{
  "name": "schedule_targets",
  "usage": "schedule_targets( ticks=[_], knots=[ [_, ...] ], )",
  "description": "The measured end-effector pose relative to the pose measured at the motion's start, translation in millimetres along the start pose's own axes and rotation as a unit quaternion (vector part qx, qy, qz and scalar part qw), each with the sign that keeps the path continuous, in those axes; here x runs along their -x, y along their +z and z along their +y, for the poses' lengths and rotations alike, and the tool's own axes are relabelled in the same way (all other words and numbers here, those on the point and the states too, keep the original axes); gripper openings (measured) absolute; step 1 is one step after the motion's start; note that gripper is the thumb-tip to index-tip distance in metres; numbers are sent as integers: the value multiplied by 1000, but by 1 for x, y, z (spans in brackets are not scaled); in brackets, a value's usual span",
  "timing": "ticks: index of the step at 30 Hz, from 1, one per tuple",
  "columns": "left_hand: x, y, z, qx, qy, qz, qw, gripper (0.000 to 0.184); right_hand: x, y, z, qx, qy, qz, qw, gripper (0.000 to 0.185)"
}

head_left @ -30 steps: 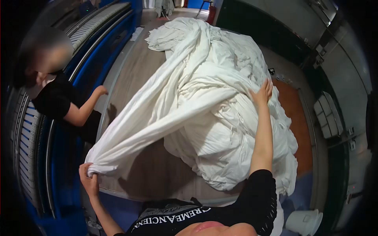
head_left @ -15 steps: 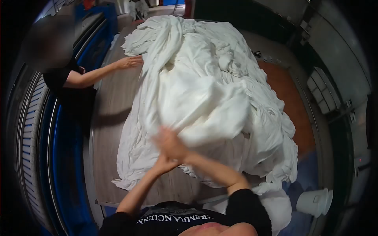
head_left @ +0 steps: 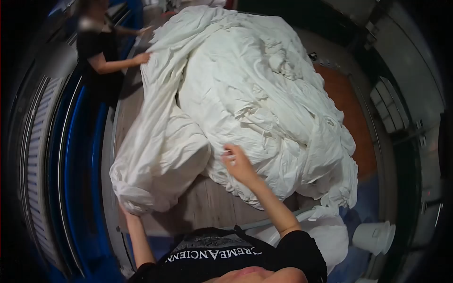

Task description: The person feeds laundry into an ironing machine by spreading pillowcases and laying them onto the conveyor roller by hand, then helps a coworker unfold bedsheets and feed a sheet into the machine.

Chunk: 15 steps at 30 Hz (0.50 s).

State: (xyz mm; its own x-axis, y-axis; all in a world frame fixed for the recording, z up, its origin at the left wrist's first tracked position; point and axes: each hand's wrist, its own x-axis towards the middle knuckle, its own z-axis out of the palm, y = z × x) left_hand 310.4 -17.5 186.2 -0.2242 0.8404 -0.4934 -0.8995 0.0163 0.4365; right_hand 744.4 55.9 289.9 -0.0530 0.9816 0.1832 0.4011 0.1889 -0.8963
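Note:
A large heap of crumpled white sheets (head_left: 236,104) covers most of the table. At the lower left, my left hand (head_left: 130,211) grips a bunched end of a white sheet (head_left: 155,174), and the cloth hides most of its fingers. That sheet stretches from my left hand up along the heap's left side. My right hand (head_left: 239,165) hovers over the near edge of the heap, fingers loosely bent and apart, with nothing visible in them.
A co-worker in black (head_left: 101,56) stands at the far left, one hand on the sheets. Blue machinery (head_left: 75,188) with rails runs along the left. A white bucket (head_left: 373,238) is on the floor at lower right, beside white cloth (head_left: 325,236) below the table edge.
My hands, close together before, have separated: the left went down-left with the sheet's end, the right moved rightward. The co-worker has moved farther up the table and now touches the sheets.

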Motion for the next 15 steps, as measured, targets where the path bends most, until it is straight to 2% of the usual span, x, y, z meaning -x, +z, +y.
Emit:
schedule_targets(
  ticks=[1, 2, 3, 5, 6, 7, 8, 10, 11, 12, 14, 15],
  knots=[
    [-11, -32, 19, -34, 26, -11, 999, 46, 0, -5, 1, 45, -5, 34, 998, 25],
    [-5, -35, 27, -69, 51, -22, 996, 47, 4, -6, -2, 15, 22, 36, 999, 22],
    [-2, -37, 24, -129, 102, 24, 986, 43, 7, -2, -7, -14, 50, 38, 998, 19],
    [8, -42, 19, -144, 44, 89, 984, 40, 19, 23, 10, -66, 74, 2, 995, 18],
    [21, -38, 9, -309, 60, 190, 930, 36, 29, 38, 19, -81, 93, -32, 992, 17],
    [27, -65, -3, -431, 90, 168, 882, 35, 47, 62, 47, -96, 122, -77, 985, 18],
    [32, -93, -16, -546, 115, 145, 817, 34, 64, 76, 42, -83, 138, -152, 975, 20],
    [69, -80, -51, -475, 78, 106, 870, 37, 96, 109, 40, -102, 206, -276, 933, 27],
    [82, -75, -60, -514, -15, 82, 854, 40, 108, 129, 45, -133, 258, -326, 900, 33],
    [92, -67, -67, -546, -107, 56, 829, 42, 115, 137, 12, -185, 334, -313, 869, 45],
    [133, -10, -73, -469, -130, -81, 870, 46, 122, 162, -30, -303, 361, -336, 815, 51],
    [145, 6, -71, -480, -158, -124, 854, 50, 134, 182, -20, -304, 401, -328, 799, 48]
  ],
)
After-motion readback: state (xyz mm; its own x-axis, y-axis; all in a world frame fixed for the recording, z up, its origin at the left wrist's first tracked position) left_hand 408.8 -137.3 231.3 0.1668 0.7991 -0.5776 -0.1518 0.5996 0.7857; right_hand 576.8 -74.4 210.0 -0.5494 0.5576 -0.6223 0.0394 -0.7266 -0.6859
